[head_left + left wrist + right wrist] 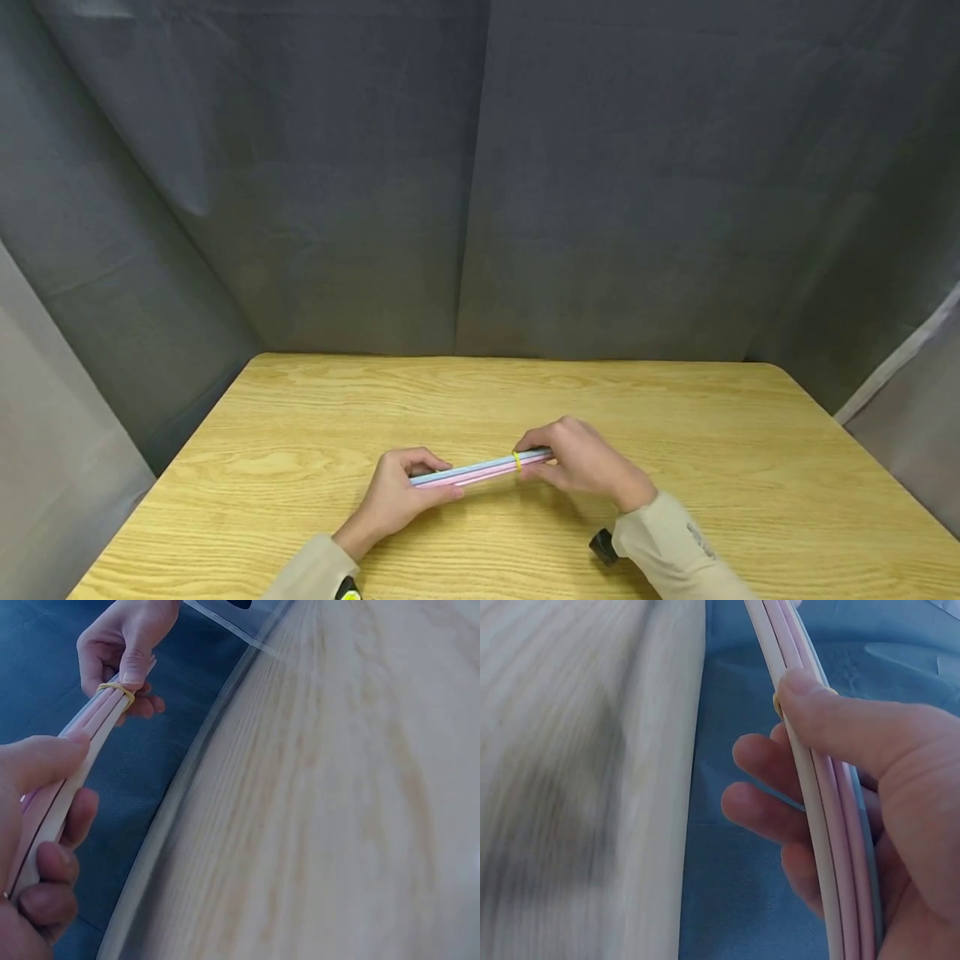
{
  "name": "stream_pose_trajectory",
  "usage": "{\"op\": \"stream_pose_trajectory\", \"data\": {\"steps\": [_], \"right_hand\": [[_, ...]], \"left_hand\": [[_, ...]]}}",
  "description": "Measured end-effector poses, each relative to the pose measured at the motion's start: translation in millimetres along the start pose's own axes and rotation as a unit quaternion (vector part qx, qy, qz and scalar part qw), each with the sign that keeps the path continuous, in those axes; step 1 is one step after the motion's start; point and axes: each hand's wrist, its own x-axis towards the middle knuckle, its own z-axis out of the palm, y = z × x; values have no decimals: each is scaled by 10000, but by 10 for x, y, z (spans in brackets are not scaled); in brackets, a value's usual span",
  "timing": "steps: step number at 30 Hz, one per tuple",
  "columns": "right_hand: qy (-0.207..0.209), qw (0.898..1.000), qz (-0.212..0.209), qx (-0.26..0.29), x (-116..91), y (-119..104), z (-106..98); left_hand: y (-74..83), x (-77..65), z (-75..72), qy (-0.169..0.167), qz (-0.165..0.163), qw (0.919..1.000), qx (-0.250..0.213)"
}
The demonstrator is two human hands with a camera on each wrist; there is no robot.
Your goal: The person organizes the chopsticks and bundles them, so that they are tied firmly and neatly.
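A bundle of long, slim, straw-like rods [483, 472] in light blue, pink and white is held between both hands over the table. My left hand [397, 496] grips its left end, thumb [56, 759] along one side and fingers curled under the other. Near the right end, a yellow rubber band [517, 461] circles the bundle. My right hand [585, 462] pinches that end; in the right wrist view its thumb [802, 681] lies right at the band. Behind the thumb, the rods [844, 862] run down past the palm.
Below the hands is a wood-grain table [450, 400] with rounded far corners. Dark grey curtains [337, 183] hang behind it and along the sides. A small black device [603, 547] shows beside the right sleeve, and a black band [347, 588] at the left sleeve.
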Motion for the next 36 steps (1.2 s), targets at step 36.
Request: {"op": "stream_pose_trajectory", "data": {"steps": [36], "right_hand": [[-305,9980,290,474,-34,-23,-16]], "left_hand": [[-25,45,22,-181,-155,9997,98]]}}
